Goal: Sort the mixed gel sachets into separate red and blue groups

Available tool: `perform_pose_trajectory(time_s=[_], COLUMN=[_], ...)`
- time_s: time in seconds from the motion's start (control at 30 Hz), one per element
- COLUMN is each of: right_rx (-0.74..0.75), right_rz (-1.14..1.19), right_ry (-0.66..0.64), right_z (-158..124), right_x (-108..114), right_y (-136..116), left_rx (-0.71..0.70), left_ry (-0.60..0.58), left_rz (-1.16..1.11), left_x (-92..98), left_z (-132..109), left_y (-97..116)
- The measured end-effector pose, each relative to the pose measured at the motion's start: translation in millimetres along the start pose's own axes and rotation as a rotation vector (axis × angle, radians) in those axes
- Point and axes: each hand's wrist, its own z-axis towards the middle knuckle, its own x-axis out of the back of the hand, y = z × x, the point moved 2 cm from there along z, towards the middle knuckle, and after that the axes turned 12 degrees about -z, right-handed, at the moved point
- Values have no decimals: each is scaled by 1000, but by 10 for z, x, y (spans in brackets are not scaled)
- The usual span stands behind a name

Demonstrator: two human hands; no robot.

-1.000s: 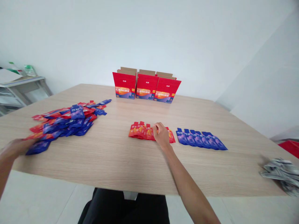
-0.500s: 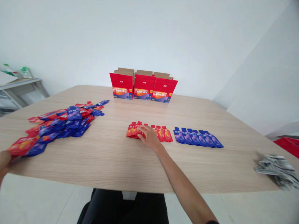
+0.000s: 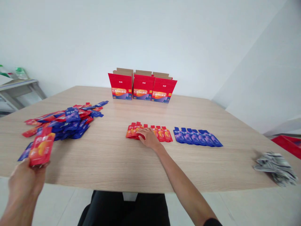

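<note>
My left hand (image 3: 28,175) grips a red spouted pouch (image 3: 42,146) by its bottom edge and holds it above the table's near left, in front of a mixed pile of red and blue pouches (image 3: 70,125). My right hand (image 3: 149,137) lies over the middle of a row of overlapping red pouches (image 3: 161,134). Its fingers are extended and somewhat apart, touching the pouches, and they cover part of the row. Just right of that row, several blue pouches (image 3: 197,138) lie overlapped in a row of their own, spouts pointing away from me.
Three red cartons (image 3: 143,88) with raised flaps stand side by side at the table's back. A crumpled striped cloth (image 3: 276,168) lies near the right front edge. Beyond the table's right side is a red object (image 3: 288,144). A side table (image 3: 18,86) stands far left.
My left hand has come in from the left edge, lifting the red pouch off the pile and turning it spout up. The fingers of my right hand have straightened over the red row.
</note>
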Motion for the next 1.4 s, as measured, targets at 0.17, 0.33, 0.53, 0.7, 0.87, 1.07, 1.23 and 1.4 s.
perform_pose_trajectory(time_s=[0.17,0.33,0.53,0.7,0.87,1.07,1.23,1.4], right_rx=[24,8,-91,-286,-522,-566,-556,-522], right_rz=[101,531,943,908,585,450,361,196], right_ry=[82,119,-210,-143,-120,-225,-340,-365], right_z=[-23,-79,-160,-163,-78,64,77,121], right_x=[97,305,335,398,438,365,267,244], right_y=[-13,-134,-330,-144,199,430,498,538], left_rx=[308,378,339,298,298,281,291,304], left_ry=[-149,-493,-814,-955,-983,-966,-950,-962], left_rz=[-248,-277,-201,-108,3,88,66,33], left_x=[-631,-953,-1377,-1646,-1613,-1322,-1198,-1156], left_z=[-725,-1564,-2028,-1997,-1922,-1918,-1908,-1940], left_y=[-645,-1004,-1263,-1375,-1562,-1838,-1928,-1957])
